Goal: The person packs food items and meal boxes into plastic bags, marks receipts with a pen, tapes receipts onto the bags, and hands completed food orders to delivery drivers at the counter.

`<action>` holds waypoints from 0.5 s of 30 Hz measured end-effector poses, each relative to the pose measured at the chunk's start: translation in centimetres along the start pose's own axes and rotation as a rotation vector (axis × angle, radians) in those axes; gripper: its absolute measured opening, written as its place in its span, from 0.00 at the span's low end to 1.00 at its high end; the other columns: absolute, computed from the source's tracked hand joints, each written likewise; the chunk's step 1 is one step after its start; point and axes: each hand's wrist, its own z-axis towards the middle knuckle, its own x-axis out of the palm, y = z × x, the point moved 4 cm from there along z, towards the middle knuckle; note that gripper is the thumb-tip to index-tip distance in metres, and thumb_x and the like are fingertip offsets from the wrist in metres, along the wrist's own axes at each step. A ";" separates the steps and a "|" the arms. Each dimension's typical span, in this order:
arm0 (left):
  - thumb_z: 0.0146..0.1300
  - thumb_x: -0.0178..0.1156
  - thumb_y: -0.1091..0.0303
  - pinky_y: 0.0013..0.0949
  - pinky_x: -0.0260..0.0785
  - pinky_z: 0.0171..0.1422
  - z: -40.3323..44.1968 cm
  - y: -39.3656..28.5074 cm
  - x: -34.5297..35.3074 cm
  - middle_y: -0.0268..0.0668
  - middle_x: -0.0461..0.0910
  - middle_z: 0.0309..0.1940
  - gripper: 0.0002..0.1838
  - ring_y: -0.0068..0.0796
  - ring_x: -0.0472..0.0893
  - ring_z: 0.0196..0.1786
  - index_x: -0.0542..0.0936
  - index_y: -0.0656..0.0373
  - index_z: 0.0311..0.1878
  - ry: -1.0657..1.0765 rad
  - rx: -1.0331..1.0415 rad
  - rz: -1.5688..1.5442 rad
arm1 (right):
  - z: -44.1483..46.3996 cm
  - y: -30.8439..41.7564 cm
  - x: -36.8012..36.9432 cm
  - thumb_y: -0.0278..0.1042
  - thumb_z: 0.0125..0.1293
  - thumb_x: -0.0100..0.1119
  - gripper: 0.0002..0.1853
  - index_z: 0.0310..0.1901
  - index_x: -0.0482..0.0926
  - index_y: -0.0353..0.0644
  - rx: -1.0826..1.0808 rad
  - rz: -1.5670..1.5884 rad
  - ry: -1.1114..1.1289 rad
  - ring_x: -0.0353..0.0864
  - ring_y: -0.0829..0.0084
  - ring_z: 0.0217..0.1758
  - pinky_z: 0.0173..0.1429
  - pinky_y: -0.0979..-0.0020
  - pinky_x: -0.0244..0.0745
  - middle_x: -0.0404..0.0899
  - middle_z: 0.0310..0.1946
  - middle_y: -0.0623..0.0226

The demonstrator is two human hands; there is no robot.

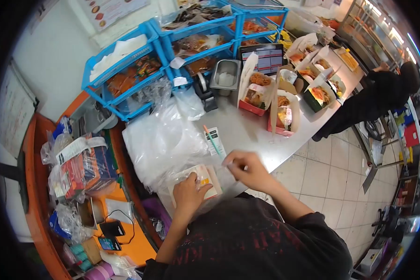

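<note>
My left hand (190, 192) rests on top of a pale cardboard food box (210, 176), thumb spread away from the fingers. Clear plastic film (227, 181) lies about the box's right side. Above that film, my right hand (251, 170) is closed in a pinch, slightly blurred; what it pinches, if anything, I cannot make out. A green straw-like stick (213, 140) lies across a printed paper slip (216, 141) just beyond my hands. Left of the slip spreads a stack of clear plastic bags (161, 135).
Open boxes of fried food (255, 91) stand at the table's back right, near a tablet (262, 58). Blue basket racks (121, 70) and a metal container (226, 74) line the back. An orange shelf (140, 242) holds phones at left. A person in black (373, 95) is at right.
</note>
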 end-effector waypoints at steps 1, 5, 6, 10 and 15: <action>0.51 0.68 0.49 0.47 0.67 0.40 -0.1 -0.4 0.0 0.45 0.81 0.29 0.23 0.49 0.80 0.36 0.76 0.61 0.34 0.007 0.006 0.002 | -0.7 4.7 -2.8 0.28 0.51 0.63 0.14 0.40 0.79 0.37 -0.156 0.026 -0.035 0.77 0.59 0.29 0.37 0.58 0.71 0.77 0.22 0.64; 0.54 0.67 0.52 0.48 0.68 0.40 -0.3 0.8 0.5 0.47 0.80 0.29 0.20 0.49 0.80 0.35 0.77 0.62 0.31 0.105 0.000 -0.020 | 0.5 10.2 -8.7 0.31 0.45 0.73 0.30 0.53 0.75 0.35 -0.538 -0.520 0.044 0.78 0.64 0.46 0.51 0.64 0.72 0.77 0.47 0.61; 0.55 0.67 0.54 0.47 0.68 0.40 0.1 1.9 0.3 0.48 0.80 0.29 0.18 0.48 0.80 0.34 0.77 0.63 0.30 0.169 0.048 -0.061 | 2.1 9.4 -9.4 0.34 0.44 0.75 0.36 0.57 0.72 0.35 -0.595 -0.487 0.179 0.76 0.61 0.53 0.56 0.64 0.71 0.74 0.54 0.59; 0.59 0.64 0.65 0.28 0.70 0.32 -6.8 6.5 -13.7 0.40 0.79 0.25 0.11 0.30 0.77 0.26 0.76 0.63 0.31 -0.187 0.108 -1.122 | 10.1 3.2 -18.9 0.39 0.51 0.73 0.32 0.57 0.72 0.38 -0.411 -0.206 0.155 0.74 0.69 0.55 0.55 0.67 0.72 0.74 0.54 0.61; 0.63 0.61 0.63 0.26 0.68 0.27 -7.9 3.3 -16.1 0.39 0.76 0.19 0.14 0.25 0.76 0.20 0.73 0.65 0.33 -0.272 -0.064 -0.851 | 26.2 -7.8 -29.9 0.41 0.47 0.74 0.40 0.62 0.66 0.37 -0.317 -0.788 -0.381 0.68 0.56 0.64 0.63 0.61 0.66 0.68 0.60 0.53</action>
